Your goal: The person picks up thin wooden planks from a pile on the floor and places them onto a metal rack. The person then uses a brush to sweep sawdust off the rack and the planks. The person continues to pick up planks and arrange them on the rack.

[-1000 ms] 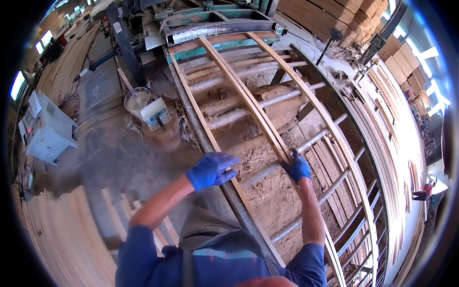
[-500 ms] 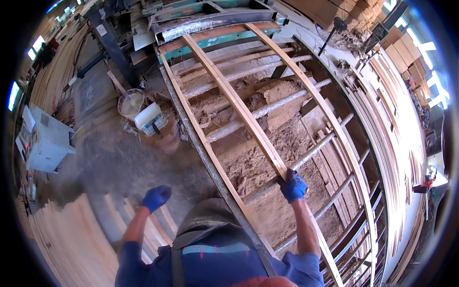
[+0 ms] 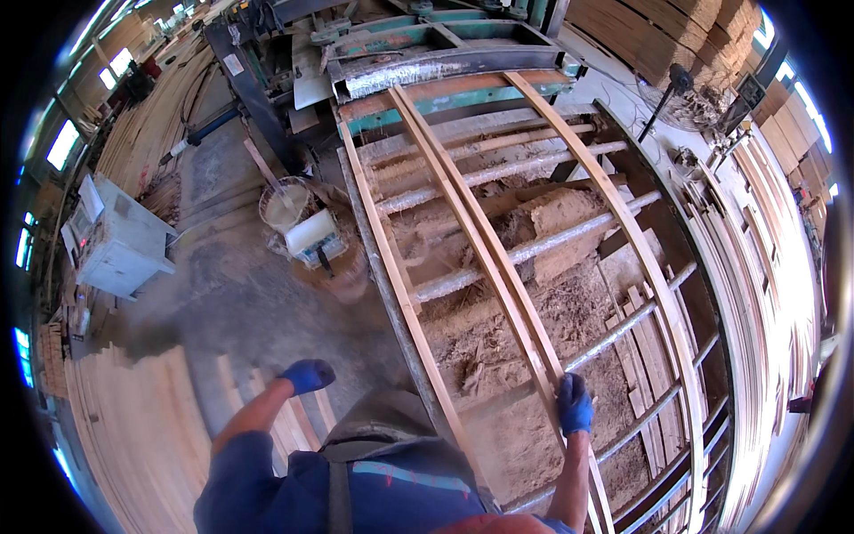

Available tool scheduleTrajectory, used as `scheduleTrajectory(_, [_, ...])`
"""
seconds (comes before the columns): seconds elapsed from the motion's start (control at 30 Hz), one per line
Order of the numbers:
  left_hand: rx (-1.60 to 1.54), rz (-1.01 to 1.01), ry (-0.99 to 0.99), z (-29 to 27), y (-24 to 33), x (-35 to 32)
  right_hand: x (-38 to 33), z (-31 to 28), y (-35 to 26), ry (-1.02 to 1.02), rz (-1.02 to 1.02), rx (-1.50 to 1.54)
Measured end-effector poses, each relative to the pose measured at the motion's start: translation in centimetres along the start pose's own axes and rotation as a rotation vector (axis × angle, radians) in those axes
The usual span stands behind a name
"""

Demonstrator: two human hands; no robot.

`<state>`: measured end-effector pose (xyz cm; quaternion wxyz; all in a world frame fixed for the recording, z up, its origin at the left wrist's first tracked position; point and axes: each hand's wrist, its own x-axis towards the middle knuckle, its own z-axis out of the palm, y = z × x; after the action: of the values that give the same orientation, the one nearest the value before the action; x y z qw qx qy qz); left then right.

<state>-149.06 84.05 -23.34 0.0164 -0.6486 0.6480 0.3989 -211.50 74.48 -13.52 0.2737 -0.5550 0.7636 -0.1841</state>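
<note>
My right hand [image 3: 575, 405], in a blue glove, closes round the right-hand one of two long wooden strips [image 3: 509, 260] lying side by side on the roller frame. A narrow gap shows between the pair. Their far ends rest near the green and rust-coloured crossbar [image 3: 445, 102]. Another wooden strip [image 3: 614, 191] lies apart on the right, and one more [image 3: 405, 294] runs along the frame's left rail. My left hand [image 3: 307, 376], also gloved in blue, hangs over the floor left of the frame. Its fingers are curled and nothing shows in them.
Metal rollers [image 3: 534, 245] cross the frame above sawdust and wood scraps. A bucket [image 3: 285, 205] and a white container [image 3: 313, 236] stand left of it. Farther left is a grey cabinet [image 3: 124, 236]. Stacked boards [image 3: 133, 427] lie at lower left, and long strips [image 3: 756, 294] at right.
The two middle strips, earlier close together, now show a gap between them. My right hand keeps its grip on the strip. The whole view has shifted, with the frame lower and further right.
</note>
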Motion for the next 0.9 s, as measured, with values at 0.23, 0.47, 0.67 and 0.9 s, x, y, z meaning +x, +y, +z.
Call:
scheduleTrajectory(0.23, [-0.104,-0.031,-0.029,-1.5,-4.7,2.0,1.9,1.2,3.5,-0.029,0.072,-0.095])
scheduleTrajectory(0.47, [-0.628,-0.145,-0.136,2.4,-18.1,4.5,1.0,1.3,-13.3,0.271,-0.256,0.148])
scheduleTrajectory(0.67, [-0.867,-0.190,0.000,-0.5,-25.8,7.2,-0.1,21.1,-41.3,-0.810,-0.178,0.704])
scheduleTrajectory(0.9, [0.000,-0.202,0.091,-1.5,-36.8,-1.0,13.8,61.1,-44.7,-0.467,-0.547,-0.057])
